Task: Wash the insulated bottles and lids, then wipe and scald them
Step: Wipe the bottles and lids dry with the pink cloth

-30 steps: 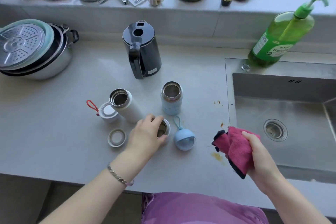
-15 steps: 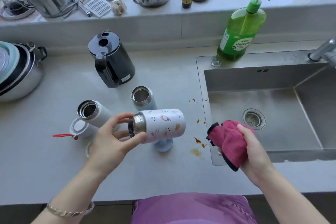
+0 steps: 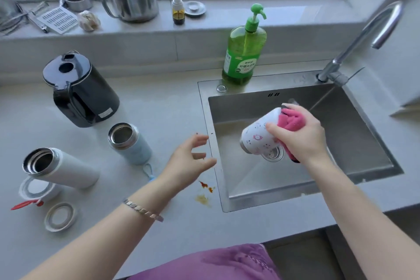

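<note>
The patterned bottle (image 3: pixel 259 134) has passed from left hand (image 3: pixel 188 161) to right hand (image 3: pixel 302 136), over the sink (image 3: pixel 254 179).
Head view: at 3 o'clock the right fingers clamp it together with the pink cloth (image 3: pixel 291 120), mouth tipped toward the drain. The left hand hangs empty at centre, fingers spread. Washing likely starts now; the blue bottle (image 3: pixel 130 143) and white bottle (image 3: pixel 61 168) wait at 9 o'clock.
</note>
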`<action>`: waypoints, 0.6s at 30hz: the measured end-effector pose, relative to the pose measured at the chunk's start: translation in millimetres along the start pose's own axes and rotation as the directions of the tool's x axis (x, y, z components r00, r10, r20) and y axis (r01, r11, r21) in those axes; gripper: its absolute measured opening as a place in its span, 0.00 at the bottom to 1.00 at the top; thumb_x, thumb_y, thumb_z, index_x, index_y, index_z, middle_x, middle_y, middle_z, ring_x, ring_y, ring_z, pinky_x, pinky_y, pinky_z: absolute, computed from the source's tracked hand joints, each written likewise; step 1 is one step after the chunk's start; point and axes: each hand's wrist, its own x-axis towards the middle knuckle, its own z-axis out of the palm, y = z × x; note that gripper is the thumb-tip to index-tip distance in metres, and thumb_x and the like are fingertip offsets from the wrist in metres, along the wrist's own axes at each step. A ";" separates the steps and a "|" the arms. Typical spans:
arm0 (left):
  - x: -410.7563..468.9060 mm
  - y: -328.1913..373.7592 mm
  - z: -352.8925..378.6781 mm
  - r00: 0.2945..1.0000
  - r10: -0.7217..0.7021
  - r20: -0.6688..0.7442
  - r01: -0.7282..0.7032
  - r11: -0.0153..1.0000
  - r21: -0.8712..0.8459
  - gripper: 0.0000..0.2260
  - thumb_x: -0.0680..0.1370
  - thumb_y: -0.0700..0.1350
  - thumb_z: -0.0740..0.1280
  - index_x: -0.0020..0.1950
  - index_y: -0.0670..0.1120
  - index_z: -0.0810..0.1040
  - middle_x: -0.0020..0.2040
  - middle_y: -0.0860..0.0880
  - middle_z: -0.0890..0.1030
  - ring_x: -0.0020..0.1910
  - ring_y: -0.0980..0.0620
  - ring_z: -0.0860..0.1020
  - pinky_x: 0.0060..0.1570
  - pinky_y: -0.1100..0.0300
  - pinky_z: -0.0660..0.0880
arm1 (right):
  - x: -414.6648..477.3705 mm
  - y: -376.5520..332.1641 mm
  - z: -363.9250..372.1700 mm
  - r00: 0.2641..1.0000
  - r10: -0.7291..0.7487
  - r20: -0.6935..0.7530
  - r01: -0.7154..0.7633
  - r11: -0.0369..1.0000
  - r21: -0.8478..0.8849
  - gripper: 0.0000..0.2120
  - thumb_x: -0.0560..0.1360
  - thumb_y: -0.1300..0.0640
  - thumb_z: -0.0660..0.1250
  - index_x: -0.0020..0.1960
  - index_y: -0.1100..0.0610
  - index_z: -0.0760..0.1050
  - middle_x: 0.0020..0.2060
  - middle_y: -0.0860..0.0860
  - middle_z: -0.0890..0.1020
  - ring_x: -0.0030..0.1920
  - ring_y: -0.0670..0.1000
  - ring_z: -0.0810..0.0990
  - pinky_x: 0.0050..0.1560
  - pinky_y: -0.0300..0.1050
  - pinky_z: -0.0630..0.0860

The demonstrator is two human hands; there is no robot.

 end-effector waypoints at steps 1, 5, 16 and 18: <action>-2.2 -1.8 -0.5 1.000 -0.020 0.003 0.020 1.000 -0.011 0.17 0.73 0.38 0.71 0.58 0.52 0.73 0.60 0.52 0.76 0.51 0.54 0.79 0.46 0.63 0.76 | 6.5 0.9 -0.1 0.999 -0.041 0.014 0.042 0.995 -0.091 0.22 0.64 0.54 0.76 0.57 0.44 0.76 0.52 0.47 0.76 0.52 0.45 0.74 0.53 0.37 0.70; -13.3 -16.8 -5.0 0.995 -0.094 0.017 0.094 0.996 0.000 0.11 0.74 0.37 0.69 0.47 0.53 0.76 0.54 0.50 0.80 0.43 0.59 0.79 0.42 0.65 0.74 | 19.3 2.5 4.2 0.989 -0.086 0.118 0.118 0.946 -0.302 0.24 0.64 0.52 0.75 0.60 0.43 0.75 0.51 0.51 0.72 0.48 0.46 0.72 0.52 0.37 0.68; -17.1 -14.5 -4.8 0.982 -0.191 0.007 0.191 0.975 -0.112 0.06 0.76 0.39 0.67 0.49 0.48 0.78 0.51 0.47 0.82 0.46 0.55 0.80 0.44 0.63 0.75 | 14.6 -1.2 -13.9 1.000 0.018 0.022 -0.016 0.998 -0.059 0.20 0.66 0.56 0.75 0.56 0.47 0.77 0.49 0.46 0.76 0.50 0.45 0.74 0.50 0.38 0.70; -18.8 -5.0 -0.5 0.979 -0.205 0.011 0.203 0.958 -0.204 0.03 0.77 0.42 0.67 0.49 0.48 0.78 0.50 0.47 0.82 0.48 0.55 0.81 0.46 0.60 0.77 | 3.5 1.0 -9.1 0.977 0.189 0.097 -0.207 0.951 0.231 0.13 0.68 0.58 0.74 0.51 0.51 0.78 0.45 0.48 0.79 0.46 0.49 0.78 0.46 0.45 0.78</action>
